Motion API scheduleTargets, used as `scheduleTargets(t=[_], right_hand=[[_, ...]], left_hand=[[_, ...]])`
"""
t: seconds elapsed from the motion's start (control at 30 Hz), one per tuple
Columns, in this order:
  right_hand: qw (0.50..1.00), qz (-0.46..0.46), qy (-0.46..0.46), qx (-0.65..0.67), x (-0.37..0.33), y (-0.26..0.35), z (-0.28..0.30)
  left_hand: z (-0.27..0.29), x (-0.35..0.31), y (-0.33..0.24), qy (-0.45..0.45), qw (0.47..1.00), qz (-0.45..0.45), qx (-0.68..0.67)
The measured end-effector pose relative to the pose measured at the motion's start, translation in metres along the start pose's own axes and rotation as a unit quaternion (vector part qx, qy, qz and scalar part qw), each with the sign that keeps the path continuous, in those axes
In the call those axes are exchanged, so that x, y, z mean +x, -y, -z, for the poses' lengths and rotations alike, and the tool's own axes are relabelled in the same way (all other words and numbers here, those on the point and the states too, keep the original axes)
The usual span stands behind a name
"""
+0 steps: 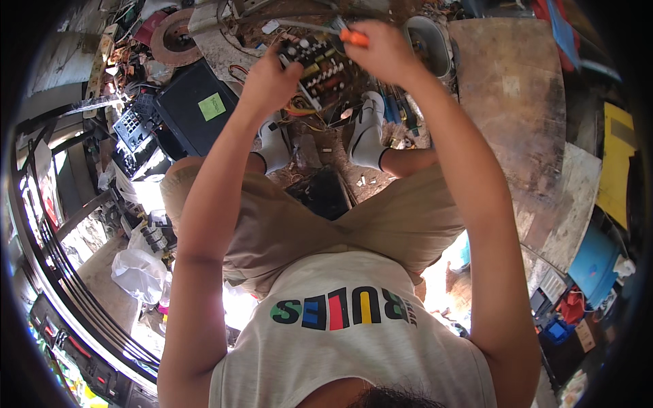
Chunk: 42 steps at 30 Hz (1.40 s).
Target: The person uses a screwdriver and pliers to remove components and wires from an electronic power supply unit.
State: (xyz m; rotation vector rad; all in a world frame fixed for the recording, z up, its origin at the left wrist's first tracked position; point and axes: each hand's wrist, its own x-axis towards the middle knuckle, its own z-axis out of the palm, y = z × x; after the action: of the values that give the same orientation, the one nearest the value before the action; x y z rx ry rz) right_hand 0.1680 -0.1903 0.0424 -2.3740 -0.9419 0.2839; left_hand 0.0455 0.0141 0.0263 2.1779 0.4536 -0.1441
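Note:
A dark circuit board (pixel 331 73), crowded with small components, is held up above the ground between my feet. My left hand (pixel 272 80) grips its left edge, the thumb lying over the top face. In my right hand (pixel 386 53) is a screwdriver (pixel 356 38) with an orange handle. What looks like its thin grey shaft points left, beyond the board's far edge. The right fingers wrap the handle close to the board's far right corner. Coloured wires (pixel 299 107) hang below the board's near left side. Parts of the board are blurred.
On the left lies a black case (pixel 194 109) with a green note, near a rusty disc (pixel 175 37). A grey bucket (pixel 435 44) stands at the far right beside a wooden board (pixel 510 102). Several hand tools (pixel 403 112) lie by my right shoe (pixel 368 126).

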Motion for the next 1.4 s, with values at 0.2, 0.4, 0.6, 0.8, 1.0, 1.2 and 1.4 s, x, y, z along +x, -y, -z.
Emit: scheduleTargets(t=[0.2,0.4,0.6,0.8,1.0,1.2,1.4], right_hand=[[0.999,-0.004,-0.008,-0.048,0.045,-0.025,-0.02],[0.997,0.047,-0.068,0.013,0.001,-0.016,0.04],[0.995,0.072,0.034,-0.066,-0.05,0.034,0.125],[0.975,0.107,0.112,-0.16,-0.038,0.044,0.1],[0.959,0.118,0.134,-0.219,-0.021,0.038,0.08],[0.961,0.1,0.141,-0.215,-0.019,0.038,0.08],[0.95,0.174,0.136,-0.22,-0.012,0.033,0.075]], left_hand=[[-0.031,0.01,-0.002,-0.091,0.995,0.01,-0.045],[-0.056,0.001,0.012,-0.14,0.99,-0.005,0.026],[-0.044,0.003,0.013,-0.073,0.995,-0.01,-0.06],[-0.039,0.004,0.007,-0.044,0.998,0.033,-0.039],[-0.036,0.003,0.007,-0.036,0.999,0.03,-0.027],[-0.038,0.006,0.012,-0.031,0.999,0.023,-0.033],[-0.044,0.009,0.017,-0.074,0.997,0.006,0.001]])
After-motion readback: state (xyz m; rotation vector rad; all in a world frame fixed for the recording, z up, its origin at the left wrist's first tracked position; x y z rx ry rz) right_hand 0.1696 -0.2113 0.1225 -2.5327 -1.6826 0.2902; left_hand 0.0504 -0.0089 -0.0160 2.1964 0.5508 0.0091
